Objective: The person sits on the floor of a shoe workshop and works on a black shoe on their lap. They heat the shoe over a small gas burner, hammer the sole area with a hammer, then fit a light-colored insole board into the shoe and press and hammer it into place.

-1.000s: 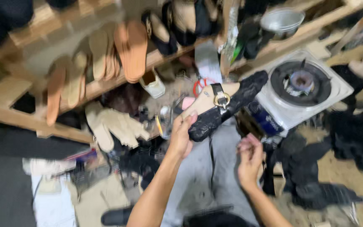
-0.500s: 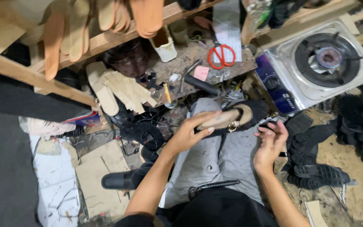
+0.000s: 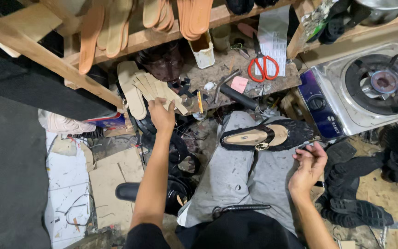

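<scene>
1. The black sandal (image 3: 266, 136) is laid sole-down on the grey cloth (image 3: 236, 180) across the lap, just left of the gas stove (image 3: 369, 90).
2. The left hand (image 3: 162, 115) is placed on the tan insoles (image 3: 155, 87), far left of the sandal, fingers closed over their edge.
3. The right hand (image 3: 307, 166) is held just below the sandal's right end, fingers curled, gripping nothing visible.
4. Red-handled scissors (image 3: 263, 64) are located on the bench (image 3: 217, 74) above the sandal.

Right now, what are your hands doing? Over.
Left hand on fanned stack of beige insoles. Right hand open beside black sandal with tan footbed, lying on grey lap cloth. Nothing between.
</scene>
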